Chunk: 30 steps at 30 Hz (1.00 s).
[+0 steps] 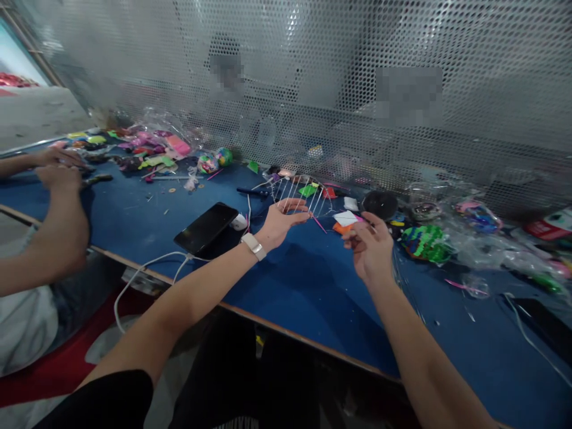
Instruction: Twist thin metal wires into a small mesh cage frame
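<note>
My left hand, wearing a pale wristband, is closed with thumb and fingers on the near edge of a thin round frame strung with pale threads. The frame is tilted up, and a thin pink stick slants down from beside my fingertips. To its right, my right hand is raised off the table with its fingers pinched together. A faint thin line runs near those fingertips, but what they hold is too small to tell. Behind the right fingers lie a white square piece and an orange piece.
A black phone with a white cable lies left of my forearm on the blue table. Green sequined material and clear plastic bags crowd the right. A co-worker's hands are at the far left. Perforated metal panels rise behind.
</note>
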{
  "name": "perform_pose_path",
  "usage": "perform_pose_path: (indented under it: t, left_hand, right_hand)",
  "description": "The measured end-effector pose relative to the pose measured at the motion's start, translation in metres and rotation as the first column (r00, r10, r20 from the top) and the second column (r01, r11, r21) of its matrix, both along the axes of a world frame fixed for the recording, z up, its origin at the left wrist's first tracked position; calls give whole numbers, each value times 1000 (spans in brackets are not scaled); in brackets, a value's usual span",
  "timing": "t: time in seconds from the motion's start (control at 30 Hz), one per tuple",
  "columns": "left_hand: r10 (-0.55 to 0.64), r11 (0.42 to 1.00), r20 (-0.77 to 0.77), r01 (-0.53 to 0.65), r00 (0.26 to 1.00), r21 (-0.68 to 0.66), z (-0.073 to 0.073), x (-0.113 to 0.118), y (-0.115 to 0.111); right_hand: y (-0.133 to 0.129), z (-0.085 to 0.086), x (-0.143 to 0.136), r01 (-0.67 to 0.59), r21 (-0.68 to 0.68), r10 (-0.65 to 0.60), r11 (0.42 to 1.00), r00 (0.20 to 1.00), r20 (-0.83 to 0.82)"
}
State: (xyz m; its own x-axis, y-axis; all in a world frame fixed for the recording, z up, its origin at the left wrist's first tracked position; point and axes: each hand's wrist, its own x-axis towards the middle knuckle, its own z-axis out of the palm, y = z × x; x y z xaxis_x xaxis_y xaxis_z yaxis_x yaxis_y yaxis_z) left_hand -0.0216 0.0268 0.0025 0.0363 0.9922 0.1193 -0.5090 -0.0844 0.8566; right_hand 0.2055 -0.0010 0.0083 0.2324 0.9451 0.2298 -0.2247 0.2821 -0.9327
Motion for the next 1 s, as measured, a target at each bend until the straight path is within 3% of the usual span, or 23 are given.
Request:
perform_pose_path:
  t: [0.13,0.3,0.7,1.0]
  left_hand:
    - [-2,999,-51,4,999,37,-7,7,-2]
    - [-47,996,-104,55,993,69,-12,13,-7]
    - [-132,990,-100,137,986,39,-19,23,-10]
    - [-87,996,-134,90,987,17,-20,25,-12]
  right_hand:
    - [-9,-15,-27,-231,-108,241,967,966,94]
    - [-12,-23,-35,-187,-117,198,975,975,96]
    - [-10,-24,-31,-240,-93,243,966,970,24]
    - [-9,-25,-30,-214,-69,218,974,974,59]
